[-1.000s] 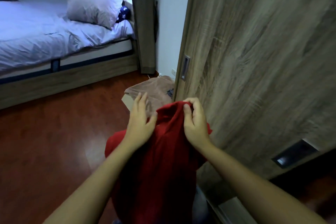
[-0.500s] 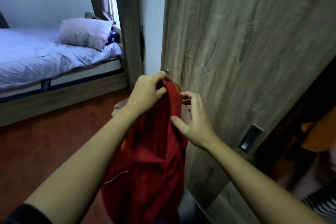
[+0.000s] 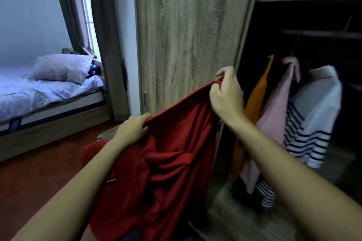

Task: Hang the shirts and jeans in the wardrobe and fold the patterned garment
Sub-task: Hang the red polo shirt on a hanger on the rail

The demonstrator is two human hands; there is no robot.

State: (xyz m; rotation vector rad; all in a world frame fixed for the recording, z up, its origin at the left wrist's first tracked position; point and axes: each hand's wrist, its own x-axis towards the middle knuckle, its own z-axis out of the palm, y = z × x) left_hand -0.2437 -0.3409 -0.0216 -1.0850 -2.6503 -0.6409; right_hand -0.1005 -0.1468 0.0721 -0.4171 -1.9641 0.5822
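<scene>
I hold a red shirt (image 3: pixel 172 154) up in front of the wardrobe. My left hand (image 3: pixel 133 129) grips its top edge low at the centre. My right hand (image 3: pixel 225 94) pinches the same edge higher and to the right, so the edge is stretched between them and the cloth hangs in folds below. The open wardrobe (image 3: pixel 313 25) on the right is dark inside. On its rail hang an orange garment (image 3: pixel 258 92), a pink shirt (image 3: pixel 278 111) and a white shirt with dark stripes (image 3: pixel 311 123).
The wardrobe's sliding wooden door (image 3: pixel 188 35) stands just behind the red shirt. A bed (image 3: pixel 39 92) with a pillow (image 3: pixel 60 68) lies at the left by a curtained window. A brownish item (image 3: pixel 106 133) peeks out on the reddish floor (image 3: pixel 39 166) behind my left hand.
My hands have moved apart, spreading the shirt's top edge; the right hand rose toward the wardrobe. My view has swung right, so the wardrobe's inside with hanging clothes shows.
</scene>
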